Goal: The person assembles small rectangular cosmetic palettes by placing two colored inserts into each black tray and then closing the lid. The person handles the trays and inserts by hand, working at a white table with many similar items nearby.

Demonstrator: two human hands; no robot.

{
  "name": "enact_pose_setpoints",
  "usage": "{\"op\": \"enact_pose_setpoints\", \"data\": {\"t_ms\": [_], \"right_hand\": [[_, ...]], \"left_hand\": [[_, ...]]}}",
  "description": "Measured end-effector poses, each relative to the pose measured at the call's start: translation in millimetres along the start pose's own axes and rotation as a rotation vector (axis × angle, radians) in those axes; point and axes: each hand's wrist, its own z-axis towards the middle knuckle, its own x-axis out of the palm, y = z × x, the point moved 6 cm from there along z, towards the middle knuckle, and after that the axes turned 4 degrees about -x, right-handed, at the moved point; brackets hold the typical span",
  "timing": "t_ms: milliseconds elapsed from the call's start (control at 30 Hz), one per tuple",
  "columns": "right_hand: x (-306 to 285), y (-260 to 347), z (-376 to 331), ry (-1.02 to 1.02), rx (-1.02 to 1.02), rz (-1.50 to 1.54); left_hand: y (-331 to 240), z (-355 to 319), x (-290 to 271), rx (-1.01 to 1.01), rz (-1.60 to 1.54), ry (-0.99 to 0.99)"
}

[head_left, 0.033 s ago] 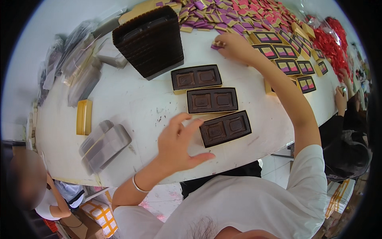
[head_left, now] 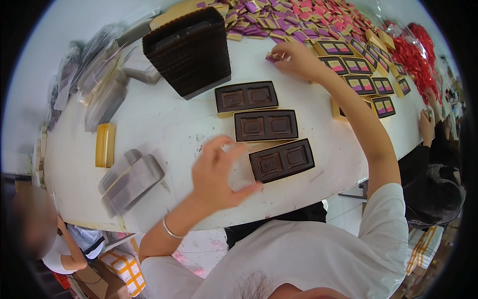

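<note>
White bench surface carries three open brown two-cavity trays: one toward the middle, one just below it, one nearest my edge. One stack of brown trays stands at the far edge. Seven filled boxes lie toward the right end. My left hand hovers beside the nearest tray, fingers spread, gripping nothing. My right hand rests pinched on one small purple packet at the far pile's edge.

three brown two-well tray boxes mid-table, pink-purple filled gold boxes right, gold lid left
</note>
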Motion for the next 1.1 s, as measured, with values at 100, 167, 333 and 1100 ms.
{"op": "enact_pose_setpoints", "data": {"t_ms": [100, 167, 333, 1100], "right_hand": [[-19.5, 36.4, -17.0, 0.029, -0.102, 0.336], [-13.0, 89.4, -30.8, 0.157, -0.324, 0.348], [30.1, 106.5, -33.0, 0.132, -0.492, 0.226], [-33.9, -68.9, 25.4, -0.234, 0.134, -0.529]], "left_hand": [[39.9, 34.2, -15.4, -0.281, -0.067, -0.037], [62.5, 48.2, -7.1, -0.388, -0.161, 0.0], [84.8, 56.6, 35.7, -0.318, -0.243, 0.089], [100.3, 72.0, 50.1, -0.484, -0.428, -0.04]]}}
